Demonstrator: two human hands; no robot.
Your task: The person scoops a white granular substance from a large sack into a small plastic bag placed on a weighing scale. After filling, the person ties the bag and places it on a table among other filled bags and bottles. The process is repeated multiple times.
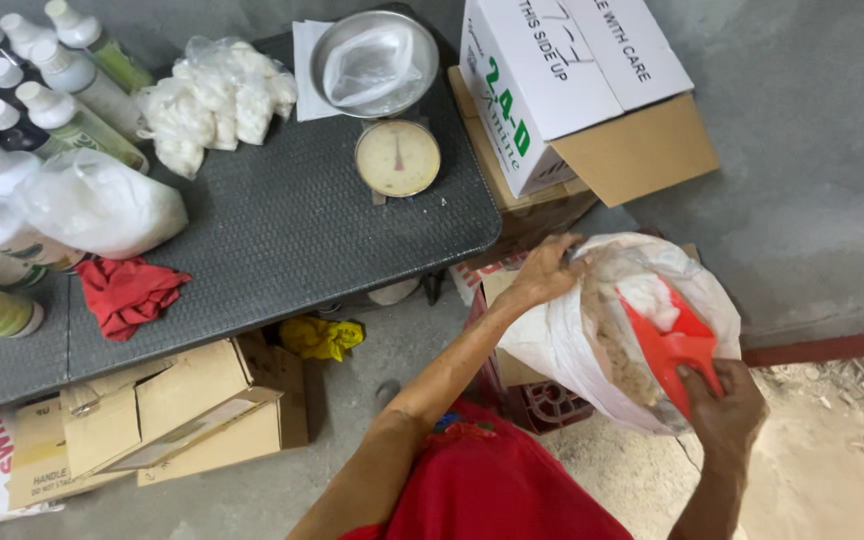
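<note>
My left hand (542, 275) grips the rim of a big white sack (562, 345) and holds its mouth apart. Inside the sack lies pale powder or grain. My right hand (724, 405) is closed on the handle of a red plastic scoop (674, 345), whose blade is sunk in the sack and carries white lumps. The sack rests on a dark red crate (537, 405), to the right of the grey table (282, 230).
On the table stand a dial scale (397, 155) whose metal pan holds a clear bag, filled white bags (217, 95), a larger white bag (102, 205), several bottles (62, 100) and a red cloth (127, 292). Cardboard boxes (192, 410) lie underneath; a white carton (562, 75) stands beside it.
</note>
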